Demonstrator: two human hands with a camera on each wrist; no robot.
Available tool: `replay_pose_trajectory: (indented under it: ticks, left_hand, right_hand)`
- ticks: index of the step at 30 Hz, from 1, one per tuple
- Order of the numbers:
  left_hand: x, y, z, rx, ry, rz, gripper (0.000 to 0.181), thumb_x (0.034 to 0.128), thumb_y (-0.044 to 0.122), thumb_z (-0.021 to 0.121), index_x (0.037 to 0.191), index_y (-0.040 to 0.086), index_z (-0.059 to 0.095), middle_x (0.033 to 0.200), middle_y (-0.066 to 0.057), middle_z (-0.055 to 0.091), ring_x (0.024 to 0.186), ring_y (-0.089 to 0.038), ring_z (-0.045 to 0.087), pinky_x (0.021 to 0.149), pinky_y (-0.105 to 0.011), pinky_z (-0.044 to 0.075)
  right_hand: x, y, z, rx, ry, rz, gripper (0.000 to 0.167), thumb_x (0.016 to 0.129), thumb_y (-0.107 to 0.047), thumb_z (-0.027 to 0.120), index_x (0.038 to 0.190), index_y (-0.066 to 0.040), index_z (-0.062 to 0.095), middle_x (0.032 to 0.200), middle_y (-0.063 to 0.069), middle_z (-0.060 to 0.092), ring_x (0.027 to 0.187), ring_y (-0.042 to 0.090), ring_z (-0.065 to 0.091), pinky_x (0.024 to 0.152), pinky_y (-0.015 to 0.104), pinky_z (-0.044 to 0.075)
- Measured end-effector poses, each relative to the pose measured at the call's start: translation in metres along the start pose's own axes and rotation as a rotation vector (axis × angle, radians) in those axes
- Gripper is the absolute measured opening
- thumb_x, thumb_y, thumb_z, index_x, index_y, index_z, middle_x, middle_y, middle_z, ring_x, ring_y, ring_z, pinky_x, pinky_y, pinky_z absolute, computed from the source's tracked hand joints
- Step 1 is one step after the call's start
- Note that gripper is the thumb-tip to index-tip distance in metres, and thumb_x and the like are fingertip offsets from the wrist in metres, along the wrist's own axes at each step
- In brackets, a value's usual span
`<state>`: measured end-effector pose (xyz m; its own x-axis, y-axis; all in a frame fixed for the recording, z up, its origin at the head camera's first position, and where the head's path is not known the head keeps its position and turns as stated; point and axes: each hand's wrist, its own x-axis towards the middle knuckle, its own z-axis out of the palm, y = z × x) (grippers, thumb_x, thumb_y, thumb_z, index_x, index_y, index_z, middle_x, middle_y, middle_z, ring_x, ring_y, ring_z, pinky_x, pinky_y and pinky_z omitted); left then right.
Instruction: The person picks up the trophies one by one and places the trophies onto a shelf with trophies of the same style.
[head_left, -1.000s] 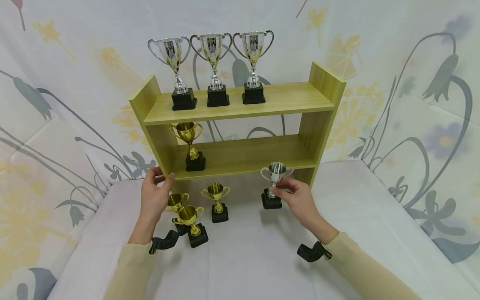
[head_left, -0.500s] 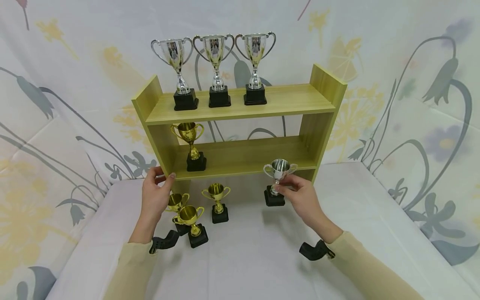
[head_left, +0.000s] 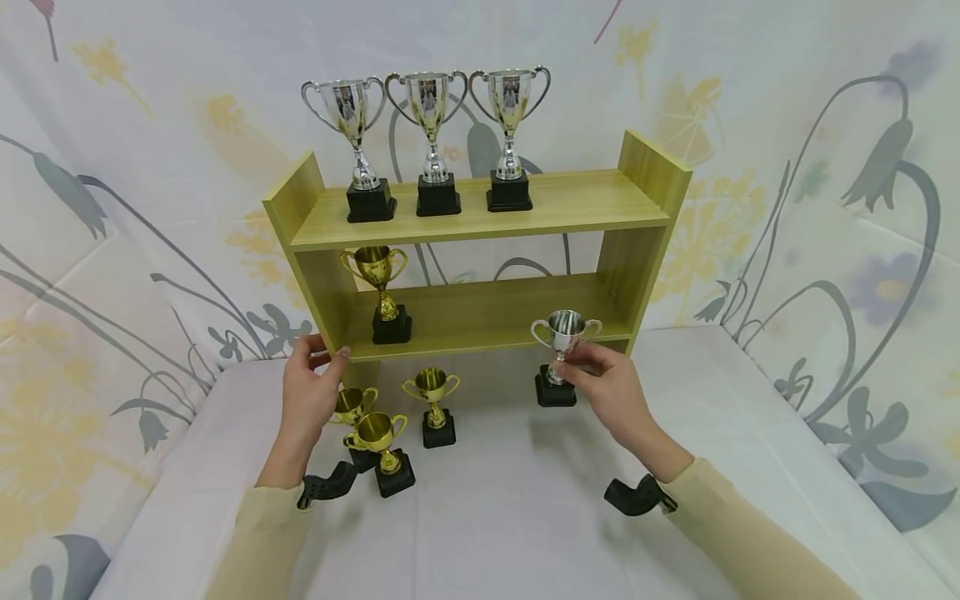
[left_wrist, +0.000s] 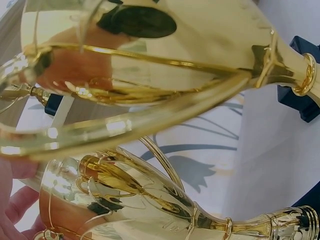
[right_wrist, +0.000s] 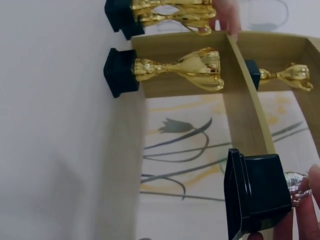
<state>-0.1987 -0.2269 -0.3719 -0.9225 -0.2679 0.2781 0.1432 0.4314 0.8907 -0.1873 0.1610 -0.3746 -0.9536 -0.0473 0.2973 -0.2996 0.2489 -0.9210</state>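
In the head view my right hand (head_left: 611, 392) pinches the stem of a small silver trophy cup (head_left: 566, 327), upright and raised above the table in front of the middle board. Its black base (right_wrist: 260, 190) fills the lower right of the right wrist view. My left hand (head_left: 309, 400) grips the lower left side of the wooden shelf (head_left: 480, 225), thumb in front. A gold trophy (head_left: 386, 293) stands at the left of the middle board. Near my left wrist, gold trophies (head_left: 388, 454) stand on the table; one is partly hidden behind another. Two gold cups (left_wrist: 150, 45) loom large in the left wrist view.
Three larger silver trophies (head_left: 433, 142) stand along the left and middle of the top board. Another gold trophy (head_left: 438, 408) is on the white-covered table (head_left: 487, 517) below the shelf. A flower-patterned cloth (head_left: 810, 208) hangs behind.
My right hand has moved the silver trophy up and slightly to the right, closer to the middle board's edge. My left hand stays at the shelf's side.
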Motion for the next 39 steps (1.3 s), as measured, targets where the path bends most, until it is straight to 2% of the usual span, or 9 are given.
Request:
replay_pose_trajectory:
  ticks: [7,18,26,39]
  left_hand:
    - [-0.001,-0.001,0.001,0.003,0.002,0.005,0.040,0.1008,0.024,0.057,0.131,0.001,0.049,0.126,-0.018,0.052,0.119,-0.034,0.052,0.089,-0.052,0.049]
    - [-0.001,-0.001,0.000,-0.007,-0.004,0.000,0.041,0.1008,0.025,0.057,0.132,0.001,0.048,0.126,-0.018,0.052,0.119,-0.033,0.051,0.089,-0.051,0.049]
    - [-0.001,-0.001,0.000,-0.014,-0.009,0.000,0.042,0.1009,0.026,0.057,0.133,0.000,0.048,0.127,-0.019,0.051,0.120,-0.034,0.051,0.090,-0.053,0.049]
    - [-0.001,-0.002,0.000,0.000,-0.007,0.003,0.041,0.1010,0.025,0.057,0.132,0.000,0.048,0.125,-0.018,0.052,0.118,-0.032,0.052,0.087,-0.047,0.050]
  right_hand:
    - [0.002,-0.007,-0.005,-0.014,0.007,-0.009,0.022,0.089,-0.010,0.074,0.106,0.004,0.070,0.102,0.013,0.071,0.091,0.009,0.068,0.078,0.021,0.053]
    - [0.006,-0.022,-0.012,0.011,0.003,-0.065,0.021,0.089,-0.006,0.074,0.105,0.007,0.069,0.101,0.017,0.069,0.090,0.007,0.067,0.078,0.020,0.053]
    - [0.007,-0.028,-0.017,-0.005,0.009,-0.071,0.021,0.090,-0.007,0.073,0.105,0.007,0.069,0.100,0.016,0.068,0.089,0.007,0.066,0.078,0.020,0.052]
    - [0.011,-0.038,-0.026,-0.045,0.030,-0.117,0.018,0.089,-0.006,0.073,0.103,0.004,0.069,0.094,0.001,0.068,0.088,0.005,0.067,0.074,0.019,0.053]
